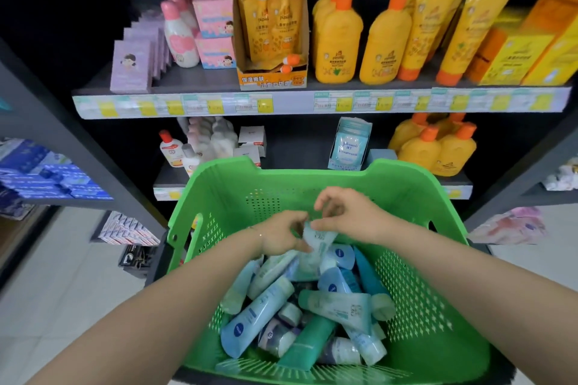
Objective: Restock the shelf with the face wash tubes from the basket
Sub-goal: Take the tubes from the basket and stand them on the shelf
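A green plastic basket (422,259) stands in front of me, holding a heap of several face wash tubes (312,312) in pale blue, teal and white. Over the far end of the heap, my left hand (281,236) and my right hand (347,216) meet on one pale green tube (319,241). Both hands pinch its upper end, which sticks up out of the pile. Beyond the basket is the lower shelf (169,180), with a dark gap (297,144) between white boxes and a blue sachet display.
The upper shelf (194,80) carries purple boxes, pink bottles, an orange pouch carton (272,31) and yellow bottles (341,37). More yellow bottles (438,150) stand at the lower shelf's right. Side racks with blue packs (47,172) flank the aisle; the floor is pale tile.
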{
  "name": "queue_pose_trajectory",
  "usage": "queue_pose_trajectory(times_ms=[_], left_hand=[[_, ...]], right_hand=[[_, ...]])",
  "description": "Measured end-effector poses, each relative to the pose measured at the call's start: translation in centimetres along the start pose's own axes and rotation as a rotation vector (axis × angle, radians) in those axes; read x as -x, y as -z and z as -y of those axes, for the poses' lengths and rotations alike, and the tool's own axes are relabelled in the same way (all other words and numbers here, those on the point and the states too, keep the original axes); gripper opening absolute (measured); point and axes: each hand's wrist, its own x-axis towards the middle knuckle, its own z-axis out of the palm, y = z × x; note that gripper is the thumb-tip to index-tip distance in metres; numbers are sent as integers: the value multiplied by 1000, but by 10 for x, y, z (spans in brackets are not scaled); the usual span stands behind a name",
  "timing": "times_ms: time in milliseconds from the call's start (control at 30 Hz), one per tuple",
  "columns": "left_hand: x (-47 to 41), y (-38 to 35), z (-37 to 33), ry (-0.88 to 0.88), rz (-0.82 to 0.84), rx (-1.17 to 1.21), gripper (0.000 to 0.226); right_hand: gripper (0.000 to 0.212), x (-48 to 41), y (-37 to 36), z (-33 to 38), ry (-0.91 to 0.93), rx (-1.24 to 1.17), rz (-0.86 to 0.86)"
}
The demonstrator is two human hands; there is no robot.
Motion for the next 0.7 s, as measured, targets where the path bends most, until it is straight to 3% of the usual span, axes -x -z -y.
queue_pose_trajectory(times_ms=[100,167,467,700], left_hand=[[5,16,-4,11,-71,32,22],[11,26,-8,8,-125,38,22],[46,69,-58,-24,-222,268,35],[68,94,-97,-109,-366,311,26]], right_hand=[[45,-1,10,2,-127,-115,-1],[45,-2,13,-1,-149,-124,7],[55,-4,17,32,86,-191,12],[40,-1,38,80,170,-176,-79]])
